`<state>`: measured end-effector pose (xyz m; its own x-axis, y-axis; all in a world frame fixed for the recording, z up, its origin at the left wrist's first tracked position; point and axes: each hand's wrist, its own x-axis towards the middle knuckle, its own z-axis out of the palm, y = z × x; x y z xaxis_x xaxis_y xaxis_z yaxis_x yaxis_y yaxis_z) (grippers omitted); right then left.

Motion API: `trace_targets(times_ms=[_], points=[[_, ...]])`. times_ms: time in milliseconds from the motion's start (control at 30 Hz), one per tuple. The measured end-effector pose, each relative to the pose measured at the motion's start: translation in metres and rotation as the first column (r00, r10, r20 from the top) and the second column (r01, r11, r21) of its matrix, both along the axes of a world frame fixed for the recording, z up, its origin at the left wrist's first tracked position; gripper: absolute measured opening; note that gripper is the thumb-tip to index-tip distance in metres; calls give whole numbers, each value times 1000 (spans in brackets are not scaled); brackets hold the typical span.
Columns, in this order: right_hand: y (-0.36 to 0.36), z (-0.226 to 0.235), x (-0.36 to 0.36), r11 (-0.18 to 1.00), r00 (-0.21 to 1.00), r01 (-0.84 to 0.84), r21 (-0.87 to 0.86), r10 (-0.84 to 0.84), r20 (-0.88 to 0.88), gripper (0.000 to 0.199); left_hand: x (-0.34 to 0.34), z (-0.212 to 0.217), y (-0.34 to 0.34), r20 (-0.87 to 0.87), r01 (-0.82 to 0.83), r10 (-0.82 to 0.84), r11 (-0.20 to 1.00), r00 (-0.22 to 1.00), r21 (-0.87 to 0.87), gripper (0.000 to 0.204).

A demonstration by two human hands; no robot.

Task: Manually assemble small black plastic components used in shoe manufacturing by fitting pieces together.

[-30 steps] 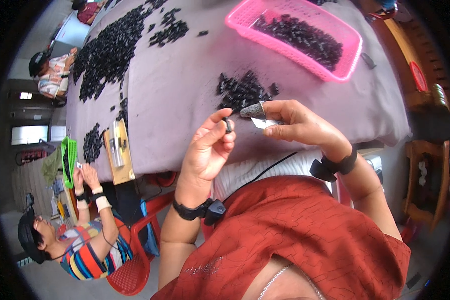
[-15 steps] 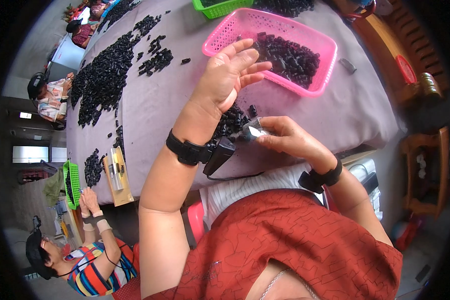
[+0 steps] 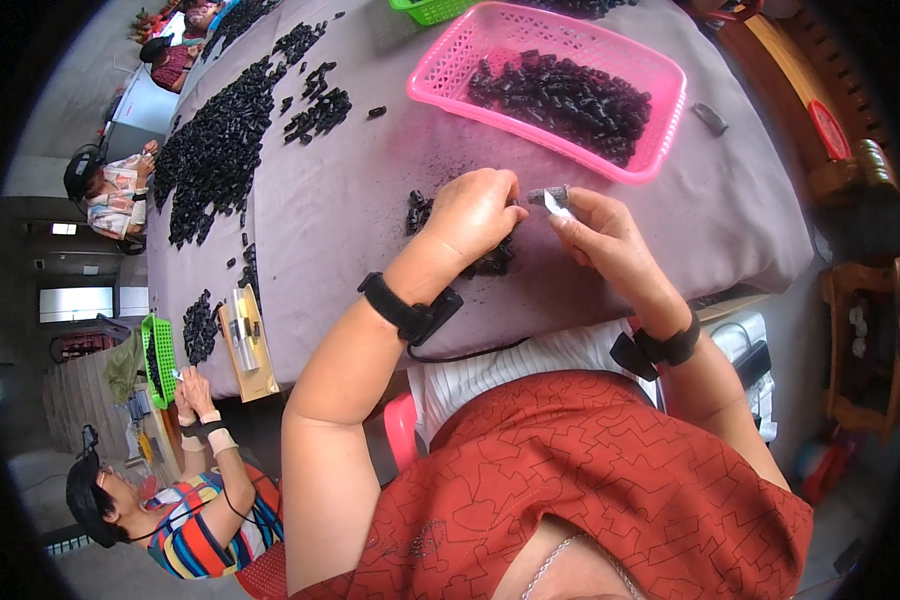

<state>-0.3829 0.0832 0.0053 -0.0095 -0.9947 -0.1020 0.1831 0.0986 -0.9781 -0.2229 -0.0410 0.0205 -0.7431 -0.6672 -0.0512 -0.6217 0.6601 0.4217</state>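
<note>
L hand back down on 1 black-parts pile; 1 pink basket.

Bright, even daylight on my feed, soft shadows under the hands, heavy fisheye bending, black vignette at every corner.

1 pink basket, 2 green baskets

Matt mauve cloth over the worktop, glossy pink plastic lattice basket upper centre, dull black plastic-looking small parts inside it, thin shiny metal blade mid-frame, green plastic basket at left, varnished wooden furniture upper right.
</note>
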Motion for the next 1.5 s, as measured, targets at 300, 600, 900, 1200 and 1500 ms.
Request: trace_targets(times_ms=[300,600,900,1200,1500], points=[[0,1,4,1000,999,7,-1,-7,37,22,2,-9,8,-204,61,-62,998,977,-10,22],[-3,26,27,984,984,-177,-22,177,-15,30,99,12,41,-404,365,811,255,424,895,22],[-19,23,79,875,865,-482,-47,484,132,45,136,-7,77,-351,501,910,202,222,841,30],[-15,15,84,847,844,-532,-19,532,66,53,129,-17,86,-315,467,925,187,214,864,29],[-15,14,74,854,851,-519,-45,521,70,47,118,-16,86,-295,448,927,168,232,878,29]])
